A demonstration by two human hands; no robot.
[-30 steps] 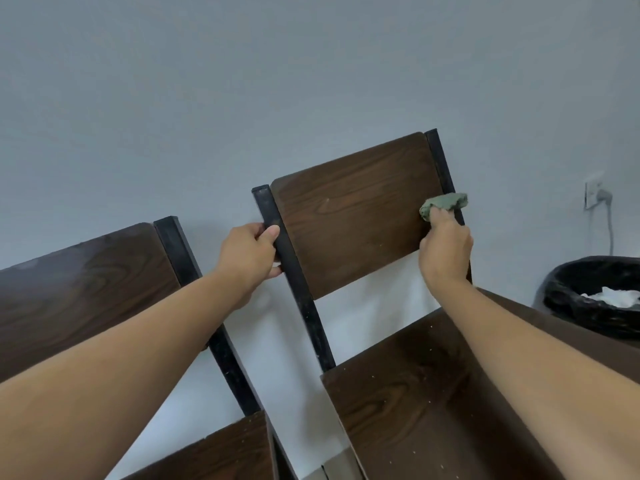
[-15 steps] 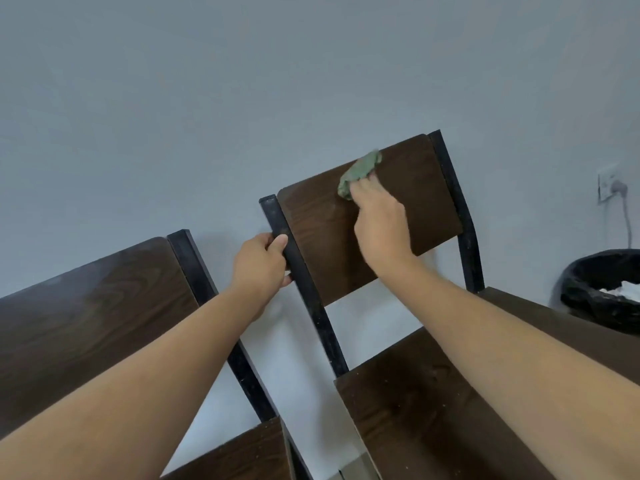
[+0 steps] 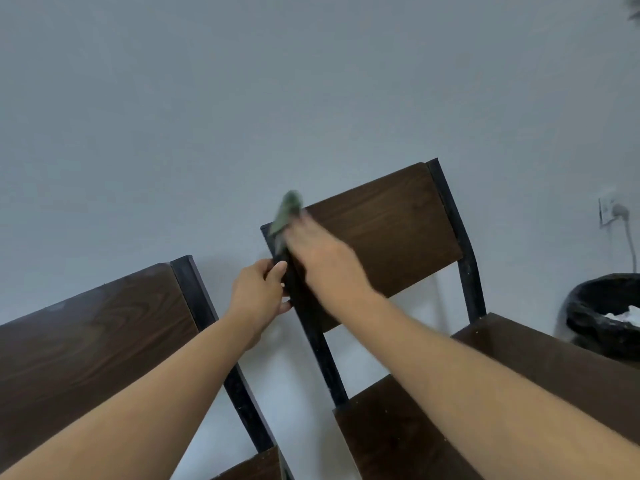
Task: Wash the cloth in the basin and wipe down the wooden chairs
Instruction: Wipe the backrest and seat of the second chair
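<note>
Two hands work at one wooden chair point(image 3: 388, 233) standing against the wall point(image 3: 242, 98). The left hand point(image 3: 258, 294) is curled around the chair's black left post, fingers wrapped onto it. The right hand point(image 3: 320, 258), blurred, is closed over a green cloth point(image 3: 285, 211) pressed at the backrest's upper left corner. Another chair point(image 3: 93, 341) stands just beside, to the left.

Green cloth point(image 3: 286, 212) bunched and motion-blurred, pressed at the upper left corner of the right chair's point(image 3: 388, 237) dark wooden backrest, a second like chair point(image 3: 93, 341) set just left.
</note>
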